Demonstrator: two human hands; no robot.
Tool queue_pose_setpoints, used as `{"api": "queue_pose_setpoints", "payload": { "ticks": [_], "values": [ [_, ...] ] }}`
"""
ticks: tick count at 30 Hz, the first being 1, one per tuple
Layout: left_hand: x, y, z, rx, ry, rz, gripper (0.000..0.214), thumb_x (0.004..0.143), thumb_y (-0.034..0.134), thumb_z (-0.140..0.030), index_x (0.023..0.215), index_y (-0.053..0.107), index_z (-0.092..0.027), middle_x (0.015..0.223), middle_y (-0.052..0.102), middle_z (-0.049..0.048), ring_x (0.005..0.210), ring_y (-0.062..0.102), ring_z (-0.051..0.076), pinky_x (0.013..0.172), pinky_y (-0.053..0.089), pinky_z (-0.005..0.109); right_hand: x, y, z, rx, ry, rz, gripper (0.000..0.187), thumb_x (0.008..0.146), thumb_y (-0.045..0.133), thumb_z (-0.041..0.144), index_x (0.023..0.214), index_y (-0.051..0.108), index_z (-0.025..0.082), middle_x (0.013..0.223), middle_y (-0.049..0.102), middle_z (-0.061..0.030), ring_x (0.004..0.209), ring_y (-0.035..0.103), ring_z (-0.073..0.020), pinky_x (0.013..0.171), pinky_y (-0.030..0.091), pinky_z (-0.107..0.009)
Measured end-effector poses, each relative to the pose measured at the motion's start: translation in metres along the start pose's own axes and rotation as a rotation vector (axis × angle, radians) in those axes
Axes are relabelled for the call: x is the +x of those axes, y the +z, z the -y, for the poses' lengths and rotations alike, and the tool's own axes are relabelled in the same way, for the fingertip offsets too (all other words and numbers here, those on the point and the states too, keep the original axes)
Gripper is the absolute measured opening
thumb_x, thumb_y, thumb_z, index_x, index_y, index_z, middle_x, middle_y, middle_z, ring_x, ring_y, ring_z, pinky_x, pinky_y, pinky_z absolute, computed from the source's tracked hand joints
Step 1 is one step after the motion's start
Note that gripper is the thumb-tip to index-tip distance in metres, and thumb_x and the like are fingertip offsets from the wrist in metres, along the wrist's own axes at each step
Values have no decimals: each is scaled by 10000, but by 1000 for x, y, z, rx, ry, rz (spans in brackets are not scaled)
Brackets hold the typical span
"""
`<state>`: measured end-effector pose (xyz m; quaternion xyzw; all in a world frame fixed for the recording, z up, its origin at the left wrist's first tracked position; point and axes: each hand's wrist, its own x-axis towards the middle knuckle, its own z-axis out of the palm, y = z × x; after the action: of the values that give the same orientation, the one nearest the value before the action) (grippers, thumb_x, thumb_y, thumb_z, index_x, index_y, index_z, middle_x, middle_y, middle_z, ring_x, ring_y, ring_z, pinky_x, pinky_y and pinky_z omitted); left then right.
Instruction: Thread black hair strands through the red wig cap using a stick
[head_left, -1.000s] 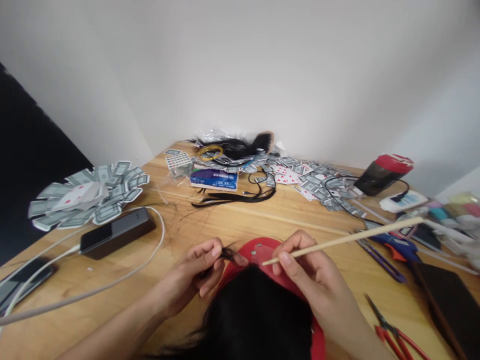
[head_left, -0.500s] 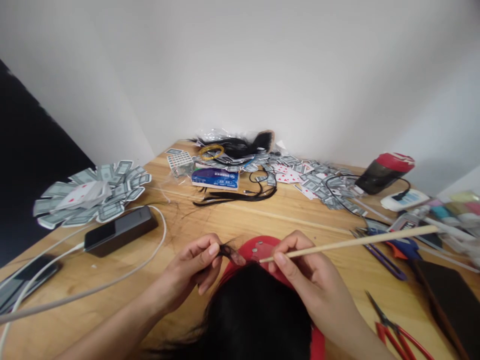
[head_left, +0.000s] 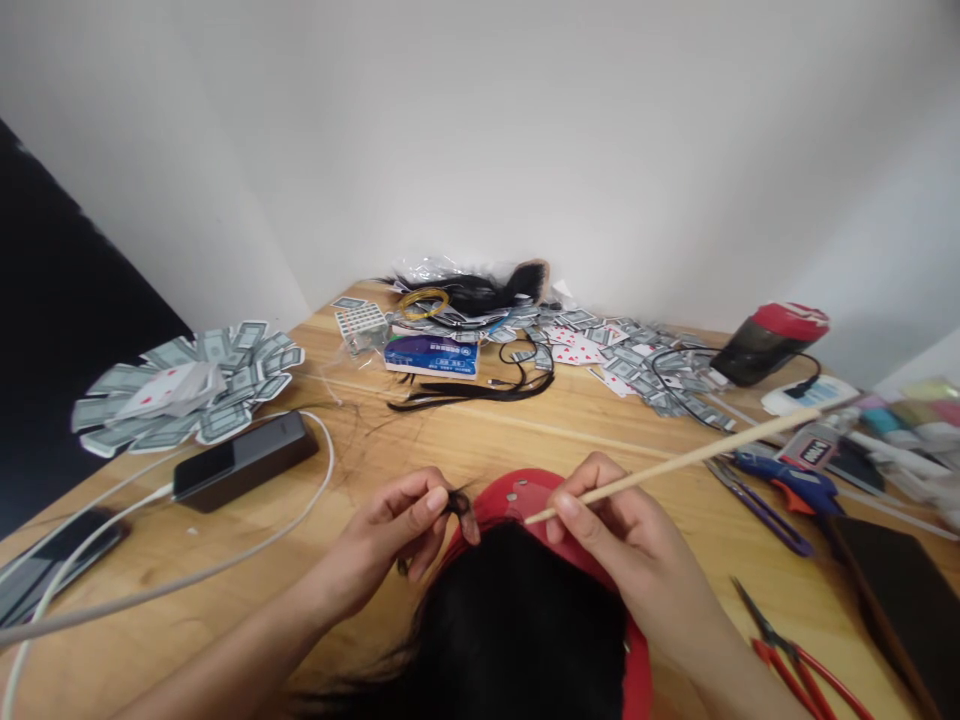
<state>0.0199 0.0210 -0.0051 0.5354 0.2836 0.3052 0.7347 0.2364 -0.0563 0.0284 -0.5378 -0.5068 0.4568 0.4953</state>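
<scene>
My left hand [head_left: 409, 515] pinches a small tuft of dark hair [head_left: 463, 512] between thumb and fingers, just left of a red rounded form [head_left: 499, 490]. Between the thumb and fingers of my right hand [head_left: 611, 520] is a thin pale wooden stick [head_left: 690, 463]. The stick's tip touches or hovers just above the red surface, at the upper edge of a large mass of straight black hair [head_left: 525, 620]. That hair covers most of the form and spills to the lower left. Several small grey spots show on the bare red part.
Red-handled pliers [head_left: 795, 655] and purple-handled scissors [head_left: 761, 510] lie at the right, near a dark box [head_left: 900, 600]. At the left are a power bank [head_left: 244, 460], white cables and a fan of playing cards [head_left: 187, 385]. A blue box [head_left: 431, 356] and scattered cards [head_left: 637, 360] lie behind.
My left hand has drawn the tuft slightly right and its loose end now hangs lower. The stick has tilted more steeply, its tip a little to the right.
</scene>
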Motion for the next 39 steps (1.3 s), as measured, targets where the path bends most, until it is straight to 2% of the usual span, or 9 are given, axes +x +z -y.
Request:
{"api": "queue_pose_setpoints", "payload": {
  "ticks": [7, 15, 20, 24, 28, 32, 36, 39],
  "values": [
    [1, -4, 7, 90, -11, 42, 414, 906, 587, -533, 755, 639, -152, 501, 511, -37, 390, 397, 47, 423, 225, 190, -1, 2, -4, -57, 16, -92, 327, 906, 599, 485, 728, 523, 222, 624, 600, 40, 574, 531, -119, 559, 401, -222],
    [0, -4, 6, 150, -16, 82, 417, 926, 555, -533, 834, 690, -150, 481, 499, -37, 411, 427, 56, 433, 244, 184, -2, 5, -5, -140, -27, -142, 341, 928, 564, 472, 696, 507, 228, 610, 564, 43, 574, 533, -124, 557, 409, -228],
    [0, -3, 4, 97, -51, 51, 415, 895, 592, -545, 772, 638, -151, 495, 518, -34, 392, 408, 58, 423, 249, 194, -2, 6, -3, -126, -46, -179, 332, 935, 573, 441, 688, 504, 230, 590, 576, 42, 530, 518, -122, 527, 408, -227],
    [8, -5, 5, 7, -77, -77, 453, 795, 695, -559, 664, 530, -158, 569, 583, -19, 364, 325, 26, 414, 174, 201, -4, 7, -2, -115, -44, -224, 327, 930, 595, 433, 689, 519, 225, 603, 591, 36, 530, 507, -116, 525, 409, -220],
    [24, -16, 10, -4, -81, -286, 462, 696, 759, -551, 663, 535, -149, 592, 585, -10, 390, 287, 23, 412, 85, 208, -3, 7, -2, -62, -41, -260, 322, 921, 609, 439, 699, 538, 218, 598, 579, 36, 502, 463, -106, 490, 389, -215],
    [38, -32, 19, 15, -61, -420, 433, 686, 744, -537, 681, 542, -154, 627, 608, 1, 394, 288, 30, 403, 31, 219, -1, 6, -1, -4, -57, -291, 300, 891, 661, 417, 697, 564, 210, 600, 600, 26, 503, 480, -105, 508, 412, -225],
    [42, -38, 26, 42, -48, -469, 421, 700, 721, -549, 712, 603, -145, 461, 458, -68, 360, 246, 35, 403, 44, 216, -4, -5, 0, 46, -110, -329, 204, 890, 684, 391, 769, 638, 233, 589, 600, 31, 593, 583, -140, 573, 459, -249],
    [42, -37, 29, 59, -44, -464, 426, 703, 720, -562, 715, 617, -148, 414, 420, -81, 347, 250, 37, 405, 54, 210, -12, -14, 11, 80, -182, -418, 126, 896, 678, 402, 878, 713, 281, 790, 704, -7, 759, 636, -176, 696, 511, -289]
  ]
}}
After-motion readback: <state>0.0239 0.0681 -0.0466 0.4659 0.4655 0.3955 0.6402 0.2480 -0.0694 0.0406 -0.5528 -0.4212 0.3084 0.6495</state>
